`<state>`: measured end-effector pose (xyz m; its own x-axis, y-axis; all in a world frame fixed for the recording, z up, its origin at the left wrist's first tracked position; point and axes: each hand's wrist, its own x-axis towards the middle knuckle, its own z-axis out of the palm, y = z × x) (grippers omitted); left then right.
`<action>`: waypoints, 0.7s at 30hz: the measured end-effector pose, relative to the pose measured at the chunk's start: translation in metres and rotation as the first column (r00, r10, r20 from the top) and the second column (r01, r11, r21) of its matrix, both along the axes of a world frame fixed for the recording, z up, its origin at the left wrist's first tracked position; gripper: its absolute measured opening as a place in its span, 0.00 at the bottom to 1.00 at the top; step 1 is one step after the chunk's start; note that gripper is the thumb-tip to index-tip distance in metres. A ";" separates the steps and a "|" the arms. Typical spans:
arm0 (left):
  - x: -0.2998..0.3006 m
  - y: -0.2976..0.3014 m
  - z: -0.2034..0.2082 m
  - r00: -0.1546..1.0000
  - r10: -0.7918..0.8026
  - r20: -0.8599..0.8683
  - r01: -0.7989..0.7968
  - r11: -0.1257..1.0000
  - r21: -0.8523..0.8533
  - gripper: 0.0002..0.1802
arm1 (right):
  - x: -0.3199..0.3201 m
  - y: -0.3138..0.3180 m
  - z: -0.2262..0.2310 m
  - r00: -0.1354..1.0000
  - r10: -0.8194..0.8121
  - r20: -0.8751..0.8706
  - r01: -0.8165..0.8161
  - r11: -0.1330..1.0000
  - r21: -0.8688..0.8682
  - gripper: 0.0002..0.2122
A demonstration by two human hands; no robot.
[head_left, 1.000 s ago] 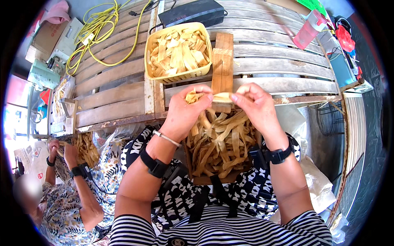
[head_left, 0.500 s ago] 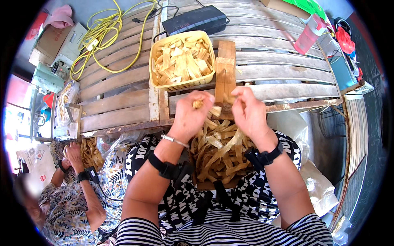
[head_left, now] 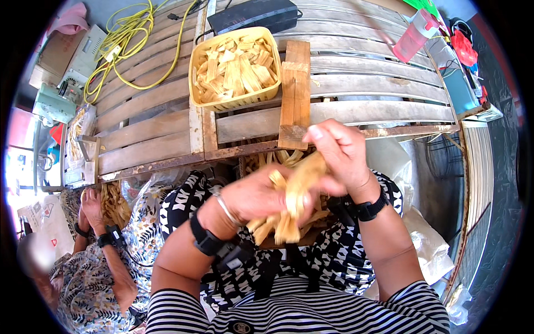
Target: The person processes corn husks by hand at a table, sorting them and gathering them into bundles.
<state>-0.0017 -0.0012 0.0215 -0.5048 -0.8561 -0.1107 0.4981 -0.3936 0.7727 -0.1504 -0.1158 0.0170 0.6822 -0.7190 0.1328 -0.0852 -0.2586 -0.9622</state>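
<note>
Slatted wooden bench (head_left: 150,132) carries a yellow basket (head_left: 239,102) already heaped with short strips (head_left: 236,67); nearer, above remaining loose strips (head_left: 260,162), the right hand (head_left: 346,158) grips a tan bundle's (head_left: 302,181) top, while the blurred left hand (head_left: 253,196) surrounds its middle, tightness unclear.

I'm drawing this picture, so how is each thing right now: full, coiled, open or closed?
Square yellow plastic basket: full
Long yellow cable: loosely coiled
Pink translucent plastic bottle: lid on
Flat yellow strips: bunched between the hands
Bare right hand: closed on the strips
Bare left hand: blurred, against them; grip unclear
</note>
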 end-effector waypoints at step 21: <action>0.014 -0.007 -0.024 0.228 0.678 0.699 -0.128 0.732 -0.669 0.11 | 0.001 0.028 -0.020 1.000 -0.007 -0.019 0.013 0.950 0.313 0.09</action>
